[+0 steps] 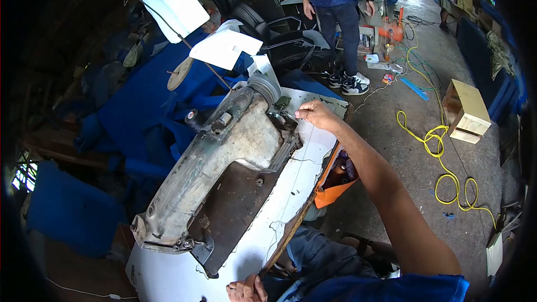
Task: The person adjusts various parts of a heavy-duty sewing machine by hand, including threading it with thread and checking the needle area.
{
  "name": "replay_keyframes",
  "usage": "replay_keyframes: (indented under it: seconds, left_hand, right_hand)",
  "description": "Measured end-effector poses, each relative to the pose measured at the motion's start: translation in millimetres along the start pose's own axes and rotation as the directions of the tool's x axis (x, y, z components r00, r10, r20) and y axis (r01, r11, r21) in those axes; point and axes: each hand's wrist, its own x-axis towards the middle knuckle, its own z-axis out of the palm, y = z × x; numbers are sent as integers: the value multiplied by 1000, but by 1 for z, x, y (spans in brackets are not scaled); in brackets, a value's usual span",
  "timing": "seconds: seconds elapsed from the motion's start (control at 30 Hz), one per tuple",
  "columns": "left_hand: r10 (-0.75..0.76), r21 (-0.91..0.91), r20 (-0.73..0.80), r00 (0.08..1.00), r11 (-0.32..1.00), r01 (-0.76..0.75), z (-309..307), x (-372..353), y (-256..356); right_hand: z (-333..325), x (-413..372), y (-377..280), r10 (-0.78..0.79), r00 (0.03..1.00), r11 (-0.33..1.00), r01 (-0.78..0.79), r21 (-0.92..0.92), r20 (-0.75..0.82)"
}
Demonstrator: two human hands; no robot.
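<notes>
- Centre frame: the machine (pixel 224 162) lies tipped toward the left on the white counter (pixel 296 184), its brown bed turned up and its handwheel (pixel 265 86) at the upper end.
- My right grip (pixel 316 114), just right of centre, touches the machine's end just below the handwheel. The fingertips are pinched together, and I cannot tell whether anything small sits between them.
- My left grip (pixel 246 289), at bottom centre, has its fingers curled tight over the counter's near edge, well apart from the machine's lower end.
- The risk, as I judge it, is that the machine looks heavy and rests at a tilt. A hard tug at the upper end could rock it, and it might then slide toward the lower left or drop back onto the pinched fingers.
- The counter's edge looks chipped and ragged, so the left grip could slip or snag if the top shifts.
- At right, a yellow cable (pixel 442 162) loops over the floor. A person (pixel 335 11) stands at upper centre, well apart from both grips.
</notes>
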Motion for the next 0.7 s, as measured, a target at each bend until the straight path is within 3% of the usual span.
replay_keyframes:
  seconds: [0.07,0.1,0.13,0.17,0.2,0.27,0.3,0.37,0.57,0.67,0.7]
  left_hand:
    - [32,-40,-15,999,999,-33,4,2,-2]
    - [44,-57,-29,999,997,-46,8,7,-3]
    - [30,-43,-37,999,999,-32,8,5,-6]
    - [0,-26,18,1000,1000,1,5,4,-6]
    - [-49,10,94,994,999,49,0,0,-6]
    - [-73,3,71,995,997,73,-5,1,-5]
    - [-63,-35,26,998,997,64,-1,2,-7]
    - [-84,-12,38,996,996,84,1,-4,-6]
    - [-68,-5,32,997,998,69,1,-2,-11]
    - [-77,-18,34,996,997,78,-4,-1,-9]
    - [-57,-52,30,998,997,59,-6,3,-9]
  right_hand:
    - [0,3,9,-8,1000,1000,8,20,5]
    - [-7,14,30,-174,983,962,183,-201,62]
    - [-8,15,53,-252,968,963,248,109,22]
    - [-17,5,16,83,994,995,-78,-62,70]
    - [-14,9,28,-321,946,911,323,-256,49]
    - [-9,0,3,-54,998,982,58,-181,26]
    - [-12,8,11,-41,999,970,43,-241,11]
    - [-12,10,19,38,998,998,-36,-51,53]
    - [-7,11,18,69,997,997,-70,38,41]
    - [-11,13,20,17,998,997,-12,-75,61]
    - [-7,13,22,-26,1000,981,27,-190,9]
